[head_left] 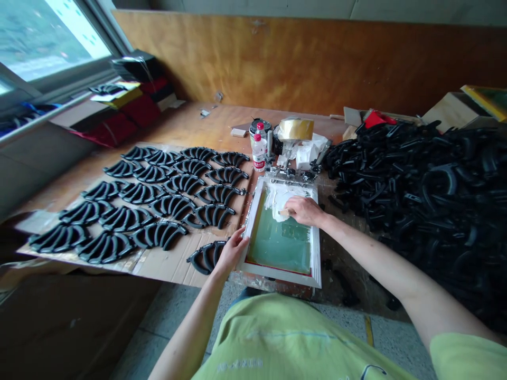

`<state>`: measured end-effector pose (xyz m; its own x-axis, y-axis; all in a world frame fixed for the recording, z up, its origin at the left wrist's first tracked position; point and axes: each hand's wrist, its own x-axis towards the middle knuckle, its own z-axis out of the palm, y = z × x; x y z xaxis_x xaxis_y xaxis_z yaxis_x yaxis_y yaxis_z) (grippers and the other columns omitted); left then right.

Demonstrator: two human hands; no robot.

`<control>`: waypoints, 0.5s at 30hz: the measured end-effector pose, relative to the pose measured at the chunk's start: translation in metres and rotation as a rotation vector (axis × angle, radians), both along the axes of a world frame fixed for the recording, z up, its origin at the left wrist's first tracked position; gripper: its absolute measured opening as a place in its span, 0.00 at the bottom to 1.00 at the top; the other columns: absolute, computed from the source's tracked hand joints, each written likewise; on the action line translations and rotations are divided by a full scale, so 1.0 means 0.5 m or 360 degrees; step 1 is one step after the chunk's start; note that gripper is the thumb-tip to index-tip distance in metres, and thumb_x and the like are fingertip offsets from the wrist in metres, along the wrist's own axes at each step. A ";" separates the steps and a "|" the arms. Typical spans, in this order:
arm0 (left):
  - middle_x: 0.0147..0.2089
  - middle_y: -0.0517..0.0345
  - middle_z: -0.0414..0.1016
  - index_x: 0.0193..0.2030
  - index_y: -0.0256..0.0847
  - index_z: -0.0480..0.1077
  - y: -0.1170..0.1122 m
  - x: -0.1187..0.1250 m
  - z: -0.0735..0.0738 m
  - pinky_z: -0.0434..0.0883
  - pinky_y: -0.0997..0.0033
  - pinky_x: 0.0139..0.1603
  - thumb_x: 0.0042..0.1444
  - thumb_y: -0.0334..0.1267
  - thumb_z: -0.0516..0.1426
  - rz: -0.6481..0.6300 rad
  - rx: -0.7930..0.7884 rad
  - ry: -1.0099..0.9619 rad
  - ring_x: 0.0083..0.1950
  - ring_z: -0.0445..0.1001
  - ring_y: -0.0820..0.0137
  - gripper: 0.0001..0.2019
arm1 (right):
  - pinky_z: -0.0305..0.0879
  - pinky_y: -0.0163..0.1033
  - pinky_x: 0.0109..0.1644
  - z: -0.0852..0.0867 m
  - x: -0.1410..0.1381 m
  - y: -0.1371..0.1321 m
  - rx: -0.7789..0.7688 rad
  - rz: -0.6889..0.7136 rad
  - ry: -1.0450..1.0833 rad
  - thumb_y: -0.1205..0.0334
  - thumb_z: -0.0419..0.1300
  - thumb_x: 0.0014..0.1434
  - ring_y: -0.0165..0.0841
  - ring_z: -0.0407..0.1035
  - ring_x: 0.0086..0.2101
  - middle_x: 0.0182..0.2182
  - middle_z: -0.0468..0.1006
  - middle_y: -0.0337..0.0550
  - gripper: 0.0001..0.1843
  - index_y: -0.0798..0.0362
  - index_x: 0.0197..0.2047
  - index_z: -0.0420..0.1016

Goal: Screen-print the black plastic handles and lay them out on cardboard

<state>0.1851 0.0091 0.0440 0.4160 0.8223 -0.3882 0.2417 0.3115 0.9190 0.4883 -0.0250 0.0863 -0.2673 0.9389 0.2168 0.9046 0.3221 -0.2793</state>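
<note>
A white-framed silk-screen (pixel 280 278) lies on the wooden bench, its green mesh (pixel 279 240) smeared with white ink (pixel 277 203) near the top. My right hand (pixel 303 210) rests on the mesh, shut on a small pale scraper (pixel 283 212) that is mostly hidden by my fingers. My left hand (pixel 233 251) grips the frame's left edge. Just left of that hand lies a black curved plastic part (pixel 204 257). Several more such parts (pixel 158 235) stand in rows on flattened cardboard (pixel 166 269).
A large heap of black curved parts (pixel 415 184) fills the bench's right side. Behind the frame stand a white bottle (pixel 259 153), a tape roll (pixel 296 129) and crumpled paper (pixel 303 153). Stacked boxes (pixel 119 108) sit under the window at back left.
</note>
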 end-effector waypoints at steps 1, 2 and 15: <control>0.36 0.56 0.76 0.61 0.38 0.66 0.000 -0.001 0.001 0.69 0.71 0.36 0.47 0.56 0.62 0.0004 0.0005 0.0000 0.36 0.74 0.67 0.37 | 0.57 0.37 0.37 -0.008 -0.007 0.004 0.0046 -0.0076 -0.0011 0.72 0.55 0.58 0.36 0.66 0.38 0.34 0.76 0.45 0.10 0.53 0.35 0.77; 0.35 0.56 0.76 0.61 0.38 0.66 0.000 -0.001 0.001 0.69 0.71 0.36 0.47 0.56 0.62 0.0012 0.0011 0.0005 0.35 0.74 0.67 0.37 | 0.58 0.38 0.38 -0.017 -0.015 0.003 0.0087 -0.0117 -0.0032 0.72 0.54 0.59 0.37 0.66 0.40 0.35 0.76 0.46 0.10 0.54 0.36 0.77; 0.34 0.56 0.77 0.66 0.41 0.60 0.008 -0.013 0.074 0.68 0.74 0.29 0.48 0.55 0.63 -0.0102 -0.0056 -0.0023 0.31 0.73 0.69 0.40 | 0.64 0.38 0.40 0.047 0.024 0.101 0.0043 -0.0516 0.0167 0.61 0.64 0.57 0.35 0.69 0.36 0.41 0.74 0.42 0.31 0.41 0.63 0.65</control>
<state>0.1787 0.0131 0.0811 0.4730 0.7799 -0.4099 0.2488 0.3281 0.9113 0.5003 0.0254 0.1097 0.0694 0.9649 0.2532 0.9279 0.0307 -0.3716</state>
